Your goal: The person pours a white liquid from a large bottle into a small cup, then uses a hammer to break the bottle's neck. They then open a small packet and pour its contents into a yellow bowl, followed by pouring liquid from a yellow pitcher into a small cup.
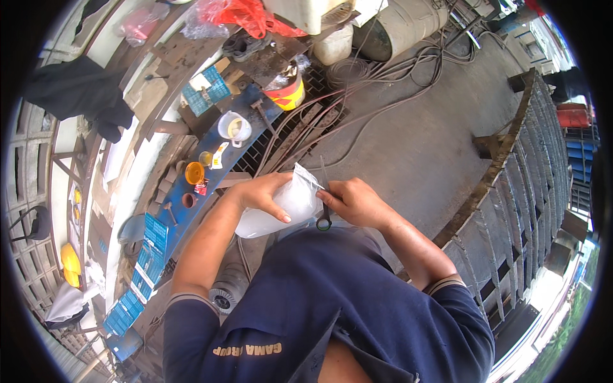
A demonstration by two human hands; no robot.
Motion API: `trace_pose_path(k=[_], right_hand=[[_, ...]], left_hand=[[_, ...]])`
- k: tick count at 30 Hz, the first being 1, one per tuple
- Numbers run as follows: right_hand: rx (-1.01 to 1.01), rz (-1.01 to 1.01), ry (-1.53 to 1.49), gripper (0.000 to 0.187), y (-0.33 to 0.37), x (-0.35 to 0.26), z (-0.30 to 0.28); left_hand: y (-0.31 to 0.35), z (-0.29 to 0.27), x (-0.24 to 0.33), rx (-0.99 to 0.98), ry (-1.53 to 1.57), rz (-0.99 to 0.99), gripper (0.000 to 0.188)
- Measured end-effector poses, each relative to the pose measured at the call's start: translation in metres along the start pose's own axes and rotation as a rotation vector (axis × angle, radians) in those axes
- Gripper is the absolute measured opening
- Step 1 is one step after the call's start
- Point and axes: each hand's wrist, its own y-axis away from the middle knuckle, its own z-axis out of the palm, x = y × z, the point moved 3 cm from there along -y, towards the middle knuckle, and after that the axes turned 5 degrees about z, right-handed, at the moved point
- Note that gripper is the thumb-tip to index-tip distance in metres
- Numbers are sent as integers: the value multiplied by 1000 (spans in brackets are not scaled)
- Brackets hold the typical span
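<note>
In front of my body, a filled whitish plastic bag [297, 199] leans in my left hand [258, 193], whose fingers and thumb wrap its side. The bag's pointed top edge rises toward my right hand [353, 202]. Closed fingers of that hand grip a pair of scissors [324, 222] beside the bag's top corner. Their dark handle with a green ring shows below the fingers, and a thin blade points away from me. Whether the fingertips of my right hand also pinch the bag's edge, I cannot tell.
Left, a blue bench [211, 167] bears a white mug [234, 128], an orange cup [194, 172] and a hammer [263, 115]. Cables and hoses [383, 80] cross the floor ahead. A large ribbed metal frame [511, 185] stands to the right, and a drum [402, 32] lies far ahead.
</note>
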Motion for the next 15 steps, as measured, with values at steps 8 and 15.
trace_pose_path(k=[8,15], right_hand=[[49,28,-42,44,-20,-1,57],[787,398,-396,53,-5,-70,-76]], left_hand=[[79,-23,-13,-11,57,-24,101],[132,-30,-87,-148,-192,-71,102]])
